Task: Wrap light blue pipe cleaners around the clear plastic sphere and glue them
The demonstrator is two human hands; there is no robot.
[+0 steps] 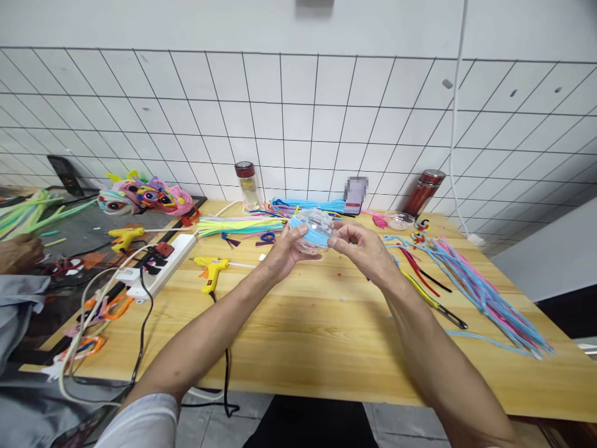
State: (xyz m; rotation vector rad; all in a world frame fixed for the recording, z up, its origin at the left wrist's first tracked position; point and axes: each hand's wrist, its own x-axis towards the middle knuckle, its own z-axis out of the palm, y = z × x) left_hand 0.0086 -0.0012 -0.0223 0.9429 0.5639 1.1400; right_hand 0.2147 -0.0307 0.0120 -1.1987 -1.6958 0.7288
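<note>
Blue and clear plastic make up the roll [313, 235], which is held in the air over the far half of the bench [303, 348], roughly central in my head view. I record the left hand [285, 252] clamped on its left side, thumb laid on the upper face and fingers beneath. The right hand [360, 247] is pinched on the right edge, thumb and forefinger meeting there. The two hands are apart, with the roll bridging them.

Left of the hands, I note a yellow glue gun [212, 274] lying on the bench, its black cord running down over the near edge. Further left sits a white power strip [163, 267] with plugs in it, and beyond that a second glue gun [125, 238]. Yellow and green stems [242, 226] lie just behind the left hand.

Along the tiled wall [298, 124] I find a glass bottle [249, 186], an upright phone [355, 198], a clear dish [400, 219] and a red flask [422, 193].

To the right, red and black stems [424, 274] lie near a yellow-handled tool [420, 287]; beside these is a pink and blue bundle [489, 298], stretched diagonally towards the near right corner.

At far left, fuzzy coloured heads [116, 198] stand by the wall, and a co-worker's hand [21, 254] rests near pale green stems [32, 214].
</note>
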